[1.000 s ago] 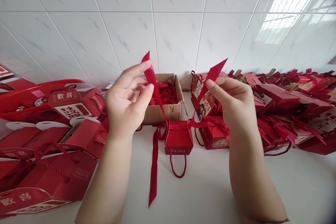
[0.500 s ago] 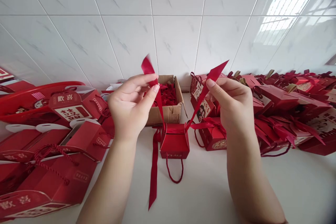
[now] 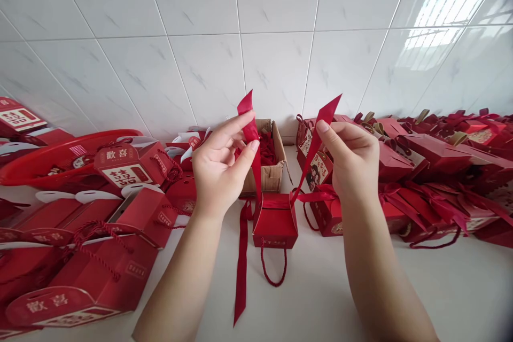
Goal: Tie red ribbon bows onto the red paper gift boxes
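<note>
White tiles with grey veining (image 3: 200,5) line the wall behind a pale bench (image 3: 312,288). On it, between the forearms, stands a small red gift box (image 3: 274,227), its cord handle (image 3: 273,284) looped toward the person. Red ribbon (image 3: 306,165) rises from both sides of its top. The left hand (image 3: 222,165) grips one end between thumb and bent fingers (image 3: 250,150), index raised slightly apart; the right hand (image 3: 355,157) pinches the other end closed. Behind sits a cardboard carton (image 3: 268,180).

White tabletop (image 3: 308,288) — red boxes (image 3: 276,222), carton (image 3: 271,177)
</note>
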`<control>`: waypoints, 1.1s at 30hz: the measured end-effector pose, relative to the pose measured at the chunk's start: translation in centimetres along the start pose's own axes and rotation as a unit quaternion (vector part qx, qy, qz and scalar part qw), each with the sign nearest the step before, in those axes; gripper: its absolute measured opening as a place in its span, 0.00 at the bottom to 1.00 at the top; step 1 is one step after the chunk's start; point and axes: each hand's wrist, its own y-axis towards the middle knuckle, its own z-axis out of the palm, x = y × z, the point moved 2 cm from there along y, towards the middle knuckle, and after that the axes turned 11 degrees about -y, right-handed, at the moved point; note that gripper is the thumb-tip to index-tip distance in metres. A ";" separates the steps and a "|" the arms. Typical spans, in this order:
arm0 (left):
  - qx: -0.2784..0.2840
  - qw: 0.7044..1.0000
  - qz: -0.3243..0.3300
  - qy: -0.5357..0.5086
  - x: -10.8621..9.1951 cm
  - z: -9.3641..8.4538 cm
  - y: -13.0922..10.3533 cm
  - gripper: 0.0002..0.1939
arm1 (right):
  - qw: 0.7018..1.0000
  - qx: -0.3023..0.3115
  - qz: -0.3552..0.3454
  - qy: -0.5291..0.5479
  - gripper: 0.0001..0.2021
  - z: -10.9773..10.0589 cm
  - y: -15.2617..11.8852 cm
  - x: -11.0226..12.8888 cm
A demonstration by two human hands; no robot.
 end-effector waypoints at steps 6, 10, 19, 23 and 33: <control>0.019 1.000 0.018 -0.010 -0.1 0.1 0.0 0.21 | 1.000 0.020 -0.006 0.015 0.08 0.2 -0.2 0.2; 0.029 0.999 0.019 -0.007 -0.4 0.2 -0.1 0.20 | 0.999 0.025 -0.002 0.021 0.08 0.1 -0.2 0.3; 0.039 0.998 -0.009 -0.053 -0.3 0.6 -0.4 0.21 | 0.999 0.028 0.000 0.034 0.07 0.1 -0.2 0.3; 0.038 0.997 -0.007 -0.067 -0.2 0.7 -0.5 0.21 | 0.999 0.025 -0.001 0.025 0.07 0.1 -0.3 0.4; 0.035 0.997 0.009 -0.071 0.1 0.8 -0.6 0.21 | 0.999 0.030 -0.006 0.017 0.08 0.0 -0.3 0.5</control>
